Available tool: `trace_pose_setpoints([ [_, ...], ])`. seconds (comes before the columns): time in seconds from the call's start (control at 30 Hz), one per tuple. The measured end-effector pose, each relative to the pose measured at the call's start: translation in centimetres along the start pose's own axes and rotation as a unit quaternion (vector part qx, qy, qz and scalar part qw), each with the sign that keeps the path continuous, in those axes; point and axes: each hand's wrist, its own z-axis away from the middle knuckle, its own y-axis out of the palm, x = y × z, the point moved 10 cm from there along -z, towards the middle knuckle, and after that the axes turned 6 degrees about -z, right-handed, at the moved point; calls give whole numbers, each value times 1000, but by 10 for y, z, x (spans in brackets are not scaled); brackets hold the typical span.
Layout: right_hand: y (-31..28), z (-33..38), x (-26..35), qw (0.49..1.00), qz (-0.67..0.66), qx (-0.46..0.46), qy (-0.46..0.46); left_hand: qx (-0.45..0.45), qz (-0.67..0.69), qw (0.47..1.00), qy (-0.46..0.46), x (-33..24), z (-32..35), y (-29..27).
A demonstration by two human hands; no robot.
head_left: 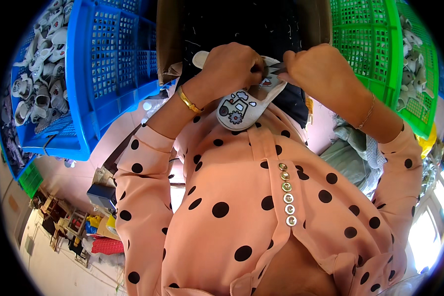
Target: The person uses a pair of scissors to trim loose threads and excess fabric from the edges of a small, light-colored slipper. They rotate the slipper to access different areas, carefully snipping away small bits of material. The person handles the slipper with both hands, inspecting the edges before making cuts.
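Note:
Near the top centre, my left hand (230, 66) is closed round a small pale grey shoe upper (238, 109) with cartoon patches on its toe. Its strap and back part rise between my two hands, and a rounded pale end shows left of my knuckles. Closed on a grey metal blade-like tool, apparently thread snips (277, 66), my right hand (323, 66) is at the upper's edge. My fingers hide most of the tool. The upper is over a black cloth (237, 24) dotted with thread bits.
A blue plastic crate (79, 98) full of shoe uppers (44, 64) stands to the left. On the right is a green crate (375, 59) beside more pale uppers (413, 64). A cardboard box edge (168, 29) flanks the black cloth. Greyish plastic bags (352, 148) lie below my right forearm.

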Motion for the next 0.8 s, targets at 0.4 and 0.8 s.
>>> trace_pose_setpoints([
  [0.4,47,-14,-4,980,93,174,40,-24,-3,1000,2,-1,-1,1],
  [0.8,45,-17,10,978,90,187,20,-36,20,999,2,-4,0,2],
])
